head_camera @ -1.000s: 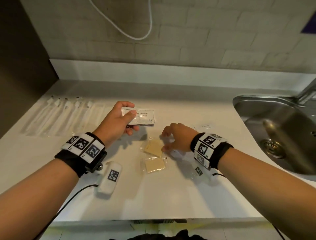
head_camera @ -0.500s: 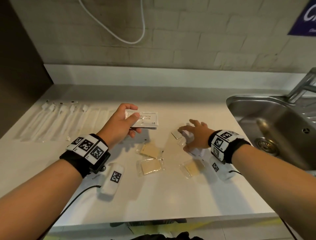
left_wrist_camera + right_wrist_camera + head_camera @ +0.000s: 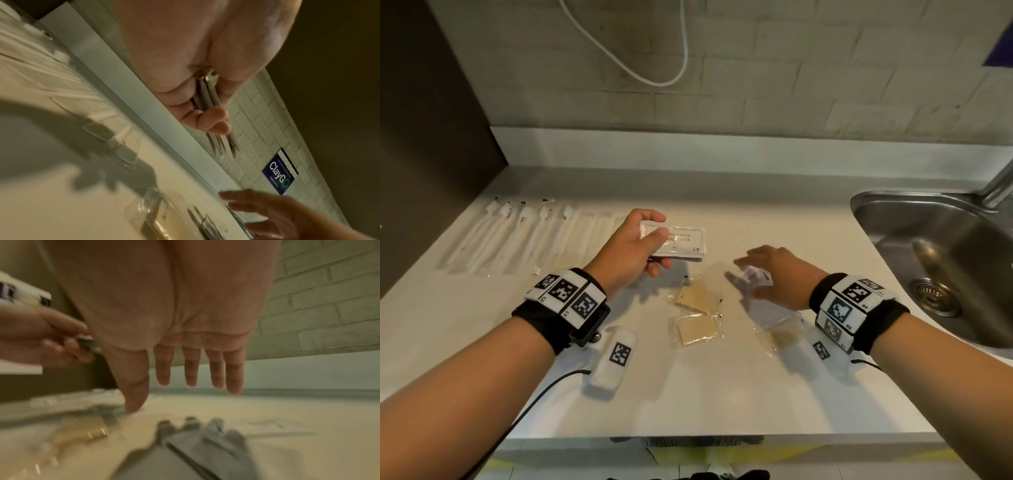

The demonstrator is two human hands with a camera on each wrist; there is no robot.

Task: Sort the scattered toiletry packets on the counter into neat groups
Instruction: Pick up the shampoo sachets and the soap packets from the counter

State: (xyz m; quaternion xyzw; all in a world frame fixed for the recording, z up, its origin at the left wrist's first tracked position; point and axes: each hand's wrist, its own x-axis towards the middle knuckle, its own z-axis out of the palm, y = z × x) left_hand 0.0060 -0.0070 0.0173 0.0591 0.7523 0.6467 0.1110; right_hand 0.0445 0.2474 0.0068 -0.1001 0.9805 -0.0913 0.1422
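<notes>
My left hand point(image 3: 631, 246) pinches a stack of shampoo sachets point(image 3: 681, 241) above the counter point(image 3: 722, 394) — a firm grip. My right hand point(image 3: 779, 274) hovers, fingers straight and apart, over blurred packets point(image 3: 751, 275) — holding nothing.

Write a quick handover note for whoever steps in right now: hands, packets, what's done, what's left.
Left hand grips a stack of shampoo sachets above the counter.
Right hand is open and empty, fingers spread over a blurred white sachet.
Done: wrapped toothbrushes lined up far left.
Left: three clear soap packets lie loose mid-counter; group them, collect the white sachet, set the stack down.
</notes>
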